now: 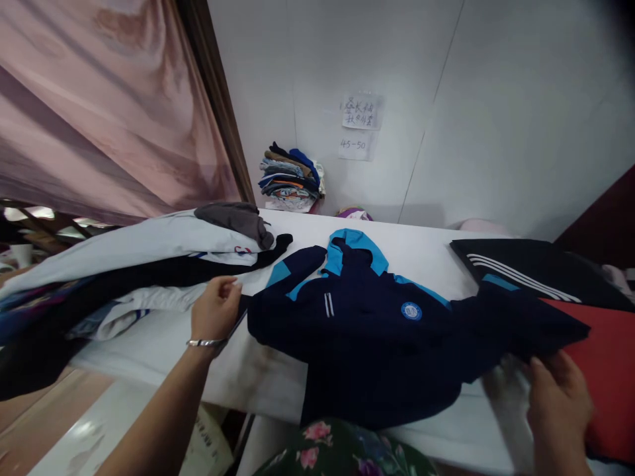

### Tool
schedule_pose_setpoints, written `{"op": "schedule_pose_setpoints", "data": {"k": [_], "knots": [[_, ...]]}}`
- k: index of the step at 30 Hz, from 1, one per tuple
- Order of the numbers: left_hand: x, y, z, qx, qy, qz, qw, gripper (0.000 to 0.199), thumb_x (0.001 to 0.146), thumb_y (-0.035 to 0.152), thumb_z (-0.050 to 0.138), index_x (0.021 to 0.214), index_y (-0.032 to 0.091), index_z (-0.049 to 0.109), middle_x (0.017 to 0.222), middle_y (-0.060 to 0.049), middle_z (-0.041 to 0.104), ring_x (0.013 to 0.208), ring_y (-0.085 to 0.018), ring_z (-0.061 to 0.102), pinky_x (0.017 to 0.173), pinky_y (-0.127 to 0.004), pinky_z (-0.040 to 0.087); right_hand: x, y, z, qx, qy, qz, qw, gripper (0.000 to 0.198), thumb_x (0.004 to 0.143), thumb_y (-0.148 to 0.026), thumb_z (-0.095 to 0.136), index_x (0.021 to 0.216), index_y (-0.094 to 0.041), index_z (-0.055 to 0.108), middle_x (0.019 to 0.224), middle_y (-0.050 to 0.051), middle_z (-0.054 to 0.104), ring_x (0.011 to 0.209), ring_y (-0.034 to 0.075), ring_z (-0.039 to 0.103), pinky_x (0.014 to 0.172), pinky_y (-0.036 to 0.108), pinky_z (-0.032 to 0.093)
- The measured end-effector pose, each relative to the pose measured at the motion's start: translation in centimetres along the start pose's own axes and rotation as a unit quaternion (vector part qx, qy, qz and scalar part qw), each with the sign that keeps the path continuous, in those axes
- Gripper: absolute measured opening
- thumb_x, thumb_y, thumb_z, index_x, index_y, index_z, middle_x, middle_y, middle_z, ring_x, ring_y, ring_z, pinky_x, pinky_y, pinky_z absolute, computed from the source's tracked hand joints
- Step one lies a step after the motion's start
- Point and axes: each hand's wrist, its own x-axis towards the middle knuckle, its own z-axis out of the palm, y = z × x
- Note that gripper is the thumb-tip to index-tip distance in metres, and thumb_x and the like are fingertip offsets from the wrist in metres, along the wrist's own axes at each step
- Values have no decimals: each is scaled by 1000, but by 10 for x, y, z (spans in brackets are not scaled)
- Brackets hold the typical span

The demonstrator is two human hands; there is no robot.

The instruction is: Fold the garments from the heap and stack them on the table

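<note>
A navy jacket (377,344) with a bright blue hood lining, blue trim and a round badge lies spread front up on the white table. One of its sleeves is bent back toward the hood on the left side. The other sleeve stretches to the right. My right hand (560,403) grips the lower edge of that right sleeve near its cuff, with the fingertips partly hidden under the cloth. Just left of the jacket hovers my left hand (215,311), wearing a silver bracelet, its fingers loosely curled and nothing visible in them.
Unfolded clothes (149,258) heap at the left. A folded stack (290,175) stands against the wall, below paper signs (361,112). At right lie a black garment with white stripes (530,271) and a red piece (610,363). The white table (421,241) has its front edge near my body.
</note>
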Motion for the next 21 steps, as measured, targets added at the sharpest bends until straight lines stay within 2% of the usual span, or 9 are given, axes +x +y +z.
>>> {"op": "schedule_pose_setpoints", "data": {"k": [2,3,5,7,10,14,15,17,21], "knots": [[3,35,1,-32,-5,101,994,27,80,40,52,96,23,65,83,-1,69,76,-17,64,71,-26,47,-8,-24,-2,-52,30,-88,994,37,76,-41,59,112,-35,64,125,7,63,121,32,55,107,51,42],[3,52,7,-53,-37,149,987,27,82,41,51,96,22,65,85,-1,70,78,-17,64,73,-26,48,-10,-38,0,-80,22,-144,986,32,79,-41,58,109,-34,66,125,7,63,120,30,56,107,50,41],[3,81,30,-66,-157,220,961,30,84,43,49,97,22,66,88,-2,71,80,-17,65,75,-26,49,-7,-65,11,-111,-36,-229,966,26,83,-41,54,103,-32,69,122,7,65,117,28,59,106,46,43],[4,97,63,-26,-279,252,926,36,85,45,47,105,21,66,97,-4,72,87,-19,66,79,-27,49,3,-86,32,-107,-128,-240,956,29,84,-42,53,102,-28,70,114,8,69,110,27,62,100,44,48],[11,98,113,103,-372,226,894,47,86,47,46,115,15,64,119,-13,66,109,-26,62,91,-32,45,25,-100,77,-128,-299,-207,923,35,84,-44,51,101,-22,72,109,8,71,105,26,65,94,41,50],[27,81,153,190,-421,143,875,58,86,55,40,115,11,64,123,-18,64,114,-31,60,90,-34,46,52,-96,149,-250,-464,-143,838,34,84,-33,51,105,-17,72,113,8,71,106,23,64,97,34,46],[31,78,157,192,-423,133,876,60,86,56,38,114,11,64,123,-19,64,113,-31,60,88,-34,46,57,-93,166,-284,-490,-124,815,34,85,-32,51,108,-16,71,115,8,70,108,22,63,97,31,45],[37,73,164,196,-420,115,879,61,85,58,38,113,10,65,121,-20,65,110,-32,62,83,-33,48,63,-87,196,-319,-507,-102,794,34,87,-32,51,107,-15,72,114,8,70,109,22,63,96,28,45],[44,68,175,186,-428,84,881,57,74,59,54,97,10,70,103,-22,71,96,-35,67,73,-35,50,63,-71,239,-362,-502,-76,782,37,87,-40,53,97,-11,74,105,14,72,106,27,64,91,31,46]]}}
